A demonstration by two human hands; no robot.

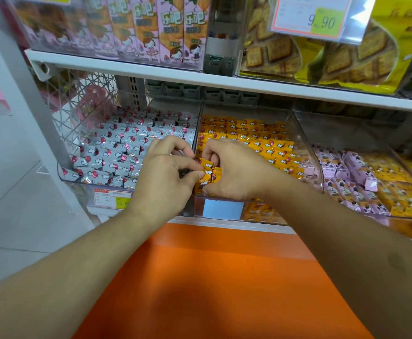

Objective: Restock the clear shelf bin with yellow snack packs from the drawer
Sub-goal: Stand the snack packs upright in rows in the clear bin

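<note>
Head view: both hands meet over the front edge of the clear shelf bin (305, 148). Left hand (166, 177) and right hand (234, 172) pinch a small cluster of yellow snack packs (208, 173) between curled fingertips, packs stacked upright just above the bin's front wall. Right hand sits over the bin; left hand reaches across from the neighbouring white-pack bin (117, 152). Packs glossy, orange-yellow, red-and-white print. Bin behind already mostly filled in rows. Next move likely a short drop forward and down.

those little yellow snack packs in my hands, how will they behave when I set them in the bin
The yellow snack packs look glossy, so probably slippery. Several fit between the left hand and right hand, so likely light. They may slump rather than stand, like those in the clear bin.
</note>
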